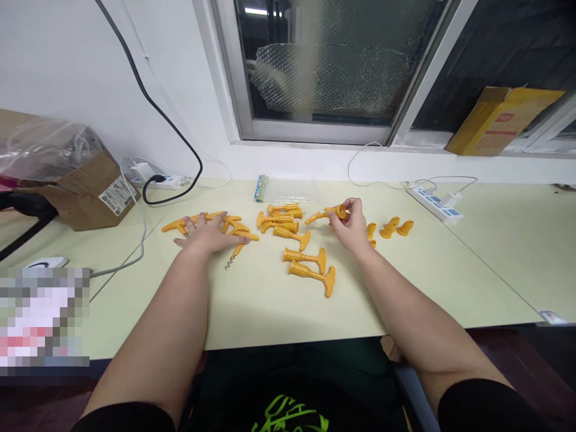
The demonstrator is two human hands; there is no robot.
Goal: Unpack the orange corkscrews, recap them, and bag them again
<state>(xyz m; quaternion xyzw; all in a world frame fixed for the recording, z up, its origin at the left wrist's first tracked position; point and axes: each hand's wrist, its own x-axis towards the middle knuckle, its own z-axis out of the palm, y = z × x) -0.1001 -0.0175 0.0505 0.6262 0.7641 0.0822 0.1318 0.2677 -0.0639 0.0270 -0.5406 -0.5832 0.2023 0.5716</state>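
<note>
Yellow plastic corkscrew, probably light and stiff, is toward the counter's back edge; your right hand pinches it, seemingly by the sleeve, a sound hold; your left hand splays over loose corkscrews.

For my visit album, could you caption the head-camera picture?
At a pale table, the left hand lies spread over yellow corkscrews while the right hand holds a yellow piece.

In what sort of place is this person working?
Probably an indoor workroom or small assembly area: a long pale table bears many similar yellow T-handled pieces, with a cardboard box and a power strip near the wall.
</note>
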